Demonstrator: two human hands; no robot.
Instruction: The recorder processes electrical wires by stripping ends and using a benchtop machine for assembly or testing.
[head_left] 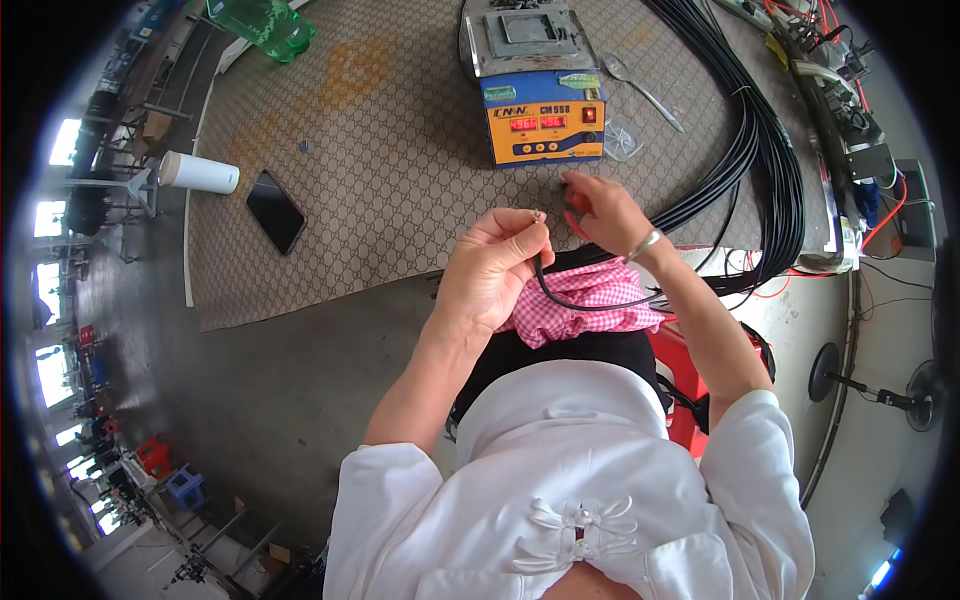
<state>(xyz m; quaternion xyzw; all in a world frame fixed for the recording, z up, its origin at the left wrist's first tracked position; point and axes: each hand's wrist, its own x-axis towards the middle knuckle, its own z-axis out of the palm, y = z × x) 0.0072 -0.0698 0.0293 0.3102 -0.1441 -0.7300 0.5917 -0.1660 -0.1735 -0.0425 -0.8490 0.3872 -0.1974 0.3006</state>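
Observation:
My left hand (497, 262) is closed in a pinch on a black cable (543, 285), near the cable's end. A short, pale stripped-looking tip pokes up past the thumb and forefinger. From there the cable loops down across a pink checked cloth (590, 312) on my lap and runs to the right. My right hand (608, 212), just right of the cable tip and over the table's near edge, is closed round a red-handled tool (574, 222). It looks like small pliers or cutters; its jaws are mostly hidden by the fingers.
Straight ahead stands an orange and blue heating unit (545, 130) topped by a metal tray. Beside it lie a spoon (645, 95) and a clear plastic bag (621, 140). A thick black cable coil (745, 160) fills the right side. Left are a phone (275, 212), white cup (200, 173) and green bottle (265, 25).

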